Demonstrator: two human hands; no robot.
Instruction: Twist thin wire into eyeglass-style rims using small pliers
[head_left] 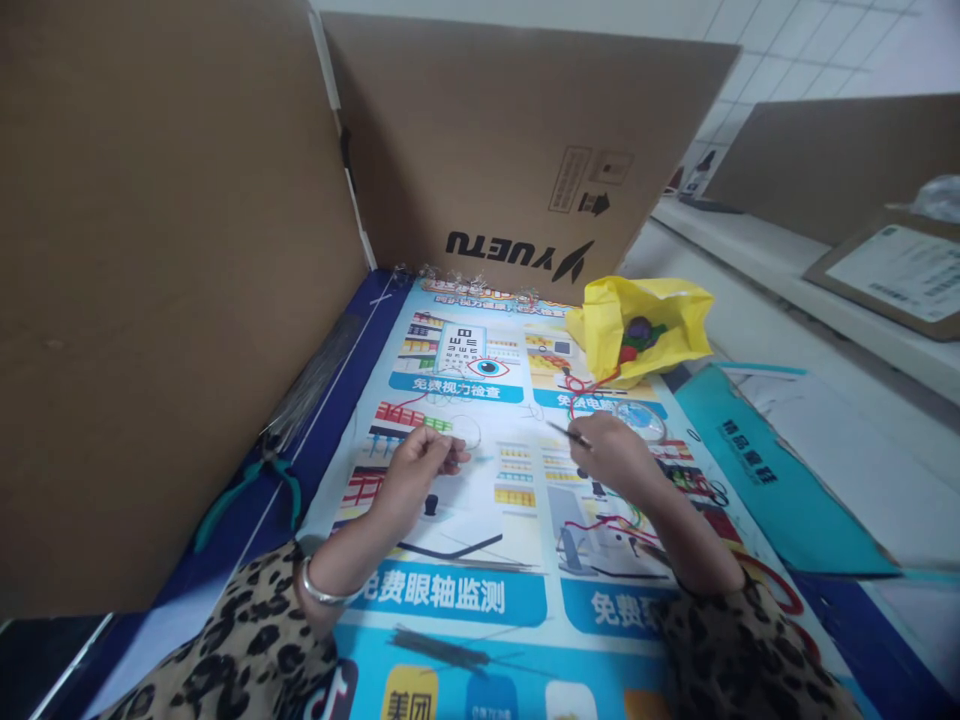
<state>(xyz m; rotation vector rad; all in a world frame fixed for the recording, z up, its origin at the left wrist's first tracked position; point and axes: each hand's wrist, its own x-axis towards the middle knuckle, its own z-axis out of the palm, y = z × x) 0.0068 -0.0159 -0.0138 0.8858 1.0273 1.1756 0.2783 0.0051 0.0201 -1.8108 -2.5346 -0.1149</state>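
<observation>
My left hand (420,470) is closed in a pinch on a thin wire loop (469,425), which stands up from the fingertips. In my closed right hand (611,452) is a slim, dark, pointed tool (568,434), its tip directed at the left hand; its exact kind is unclear. Red yarn (576,384) trails from the yellow bag (652,370) down toward the right hand. A clear round piece (643,420) lies just behind that hand. Under the right forearm are loose coloured threads (611,525).
Cardboard panels (487,120) wall off the left and back. Green-handled pliers (247,495) and a bundle of thin wires (319,375) lie at the left edge. More dark wires (442,648) rest in front. Small wire pieces (472,280) line the back; a teal box flap (780,480) lies right.
</observation>
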